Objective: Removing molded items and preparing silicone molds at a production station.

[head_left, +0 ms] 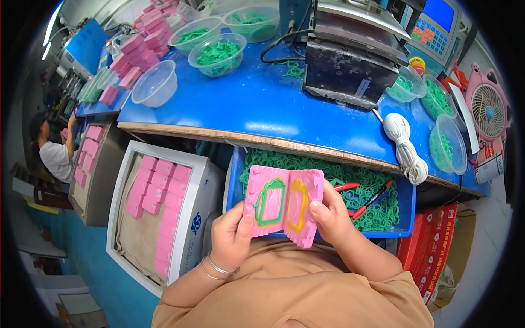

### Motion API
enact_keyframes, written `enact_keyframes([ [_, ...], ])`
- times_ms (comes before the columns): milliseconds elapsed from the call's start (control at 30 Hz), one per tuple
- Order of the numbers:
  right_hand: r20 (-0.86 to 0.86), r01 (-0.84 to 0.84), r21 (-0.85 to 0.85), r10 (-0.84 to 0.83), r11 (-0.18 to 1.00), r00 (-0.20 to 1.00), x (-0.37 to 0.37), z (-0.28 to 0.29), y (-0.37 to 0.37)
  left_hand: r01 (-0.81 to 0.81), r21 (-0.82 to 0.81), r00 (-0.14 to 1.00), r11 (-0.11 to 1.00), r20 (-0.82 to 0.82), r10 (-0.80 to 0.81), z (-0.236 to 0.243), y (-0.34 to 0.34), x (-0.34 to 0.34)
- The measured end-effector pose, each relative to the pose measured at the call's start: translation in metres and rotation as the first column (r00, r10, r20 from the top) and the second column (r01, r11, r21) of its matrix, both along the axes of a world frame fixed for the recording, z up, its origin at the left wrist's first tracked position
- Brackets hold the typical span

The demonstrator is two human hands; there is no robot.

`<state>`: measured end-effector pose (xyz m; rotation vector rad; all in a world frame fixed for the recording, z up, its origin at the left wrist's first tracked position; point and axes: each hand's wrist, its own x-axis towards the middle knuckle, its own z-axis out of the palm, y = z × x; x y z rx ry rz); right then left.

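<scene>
A pink two-part mold (286,210) is spread like a book in front of my body. My left hand (232,235) grips its left half, thumb on the inner face. The right half is pinched in my right hand (333,216), its thumb also over the edge. A green frame-shaped outline piece (262,209) sits in the left half, with yellow staining around it. On the right half is a matching yellow outline (304,205). Just beyond the mold, a blue tray (350,234) holds many small green pieces (377,205), a red-and-black pen-like tool (365,208) and another red-handled tool (346,187).
A blue workbench (229,104) carries clear bowls of green pieces (217,53), an empty bowl (155,84), stacked pink molds (147,35), a dark press machine (350,65) and white cord (403,142). Left stands a white-framed case of pink blocks (158,186); right, a red box (435,246). A co-worker (54,153) sits far left.
</scene>
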<state>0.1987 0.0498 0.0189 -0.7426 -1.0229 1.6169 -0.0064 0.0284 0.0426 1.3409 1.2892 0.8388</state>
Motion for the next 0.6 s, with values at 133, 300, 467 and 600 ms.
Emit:
enact_keyframes([
  [133,0.097,-0.03,-0.01,0.031,0.999,0.995,-0.01,0.011,-0.005,0.02,0.261,1.0,0.965,0.008,-0.022,-0.01,0.0,0.012],
  [300,0.019,-0.14,-0.108,0.143,0.984,0.99,-0.015,0.021,-0.009,0.406,0.516,0.896,0.754,-0.061,-0.44,-0.013,0.024,0.014],
  [467,-0.136,-0.218,-0.282,0.187,0.934,0.973,-0.01,0.006,-0.015,0.205,0.238,0.656,0.949,0.686,-0.314,-0.013,0.035,0.009],
  [600,-0.125,-0.269,-0.397,0.238,0.877,0.963,-0.013,0.025,-0.023,0.197,0.079,0.546,0.977,0.819,-0.176,-0.003,0.05,-0.01],
])
